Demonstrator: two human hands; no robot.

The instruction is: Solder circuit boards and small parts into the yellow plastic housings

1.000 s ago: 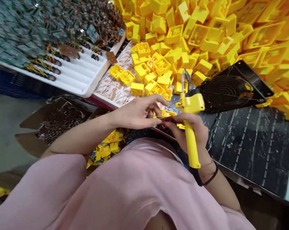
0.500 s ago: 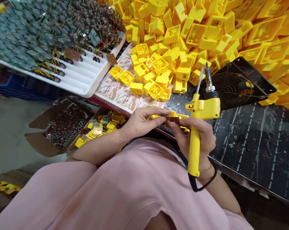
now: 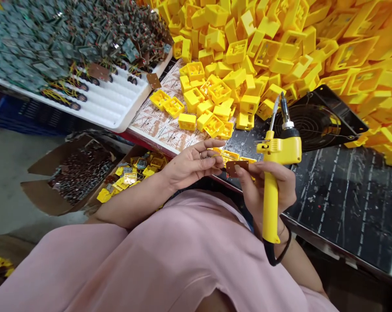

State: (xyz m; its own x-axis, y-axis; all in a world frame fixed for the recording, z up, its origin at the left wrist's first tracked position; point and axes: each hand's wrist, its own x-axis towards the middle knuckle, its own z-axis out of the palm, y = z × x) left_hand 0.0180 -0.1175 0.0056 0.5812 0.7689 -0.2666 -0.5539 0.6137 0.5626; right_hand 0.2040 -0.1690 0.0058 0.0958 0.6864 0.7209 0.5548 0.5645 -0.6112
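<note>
My right hand [image 3: 274, 186] grips the yellow handle of a soldering gun [image 3: 271, 203], its metal tip pointing up and away from me. Between the thumb and forefinger of this same hand is a small brown circuit board [image 3: 236, 168] with holes in it. Just left of the board is my left hand [image 3: 196, 162], fingers curled and thumb against them; a thin wire-like line shows at the fingertips, but what they pinch is too small to make out. Behind both hands, several open yellow housings [image 3: 230, 156] lie at the table edge, partly hidden.
A large heap of yellow housings [image 3: 235, 78] covers the back of the table. A black fan [image 3: 322, 117] lies at right. At left, a white tray [image 3: 118, 117] bears many wired green boards. Below stand a carton [image 3: 36, 195] of small brown parts and another with yellow pieces.
My left hand has drawn back left from the brown board, its forefinger lifting. The board, in my right hand, now shows more of its face. The soldering gun has shifted slightly right.
</note>
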